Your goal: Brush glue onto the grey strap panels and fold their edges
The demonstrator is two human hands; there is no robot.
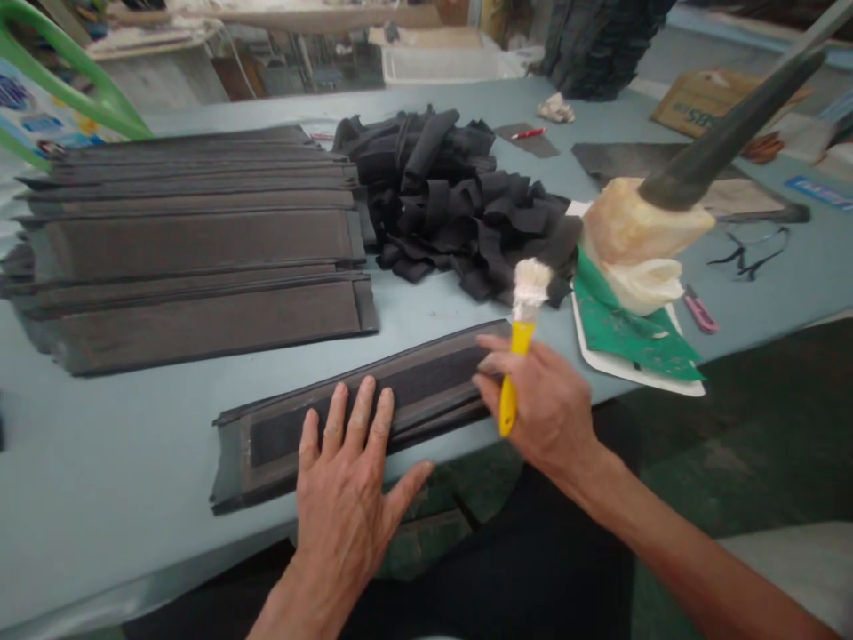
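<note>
Head view. We see the left hand (346,484) laid palm down on a long dark strip (426,378), its fingers spread and flat and the thumb out over the table's near edge. The strip lies at a slant on the blue-grey table (120,444), close to its front edge, with the far end toward the right. It shows a darker centre band between paler margins.

The right hand (546,400) is closed on a yellow-handled brush (523,329), with the handle pinched between thumb and fingers and the whitish bristles pointing up and away from the person. The fingertips of this hand touch the right end of the strip. The bristles stand clear of it.

Behind and to the left we note a stack of similar strips (193,249), laid overlapping. Just beside it, mid-table, is a heap of black offcuts (459,196). To the right of the brush a green-and-white sheet (619,329) hangs over the table edge. It carries a pale crusted lump (640,240), from which a dark handle (726,133) rises at a slant. A pink cutter (699,311) lies just beside the sheet, and a red pen (529,134) lies farther back.
</note>
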